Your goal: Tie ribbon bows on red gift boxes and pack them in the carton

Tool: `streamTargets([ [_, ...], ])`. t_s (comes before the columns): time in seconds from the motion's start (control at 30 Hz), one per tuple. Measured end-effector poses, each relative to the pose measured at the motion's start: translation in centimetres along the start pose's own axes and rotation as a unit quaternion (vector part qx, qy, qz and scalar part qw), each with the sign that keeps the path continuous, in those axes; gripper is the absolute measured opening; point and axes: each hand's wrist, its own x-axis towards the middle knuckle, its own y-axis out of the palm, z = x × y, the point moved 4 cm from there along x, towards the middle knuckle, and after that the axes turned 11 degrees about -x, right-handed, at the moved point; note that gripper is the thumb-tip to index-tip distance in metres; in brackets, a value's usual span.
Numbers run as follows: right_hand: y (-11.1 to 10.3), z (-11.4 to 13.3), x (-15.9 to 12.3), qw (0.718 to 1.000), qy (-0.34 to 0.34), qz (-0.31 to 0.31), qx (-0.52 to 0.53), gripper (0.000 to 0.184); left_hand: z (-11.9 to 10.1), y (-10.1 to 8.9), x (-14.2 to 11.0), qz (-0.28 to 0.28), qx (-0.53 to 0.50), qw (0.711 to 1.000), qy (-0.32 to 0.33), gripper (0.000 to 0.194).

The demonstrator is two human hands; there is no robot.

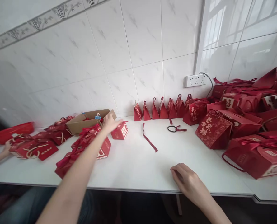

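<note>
a long white table [133, 168] has an open brown cardboard box [76, 126] on it, close to the wall. a small red box [119, 132] sits near the brown one's right end. the right hand [186, 179] is curled in a loose fist by the table's front edge. the left hand [111, 123] is at the red box's top, but i can't tell if it grips it. a thin red ribbon [149, 143] lies flat between the hands, with a little black ring [171, 131] to its right.

White table [138, 168], flat top. It carries red gift boxes [213, 132], one loose ribbon [149, 142], an open cardboard box [79, 123].
</note>
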Motion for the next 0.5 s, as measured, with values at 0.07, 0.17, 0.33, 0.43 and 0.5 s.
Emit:
streamTargets([
  [0.07,0.2,-0.2,-0.1,1.000,0.010,0.002,0.006,0.019,1.2,1.4,-0.6,0.008,0.019,0.998,-0.053,0.093],
  [0.17,0.6,-0.5,-0.2,1.000,0.018,0.008,0.015,0.020,2.2,4.2,-1.6,0.024,0.024,0.994,-0.102,0.088],
  [0.33,0.5,-0.3,-0.3,0.998,0.023,0.034,0.037,0.023,-1.7,7.7,-3.9,0.091,-0.013,0.995,0.025,0.074],
  [0.43,-0.5,-0.5,0.8,0.990,0.059,0.095,0.080,0.023,-5.0,10.0,-6.2,0.160,-0.064,0.974,0.146,0.069],
  [0.5,-1.4,-1.2,2.8,0.983,0.084,0.127,0.100,0.023,-6.4,11.5,-7.7,0.169,-0.126,0.951,0.226,0.068],
])
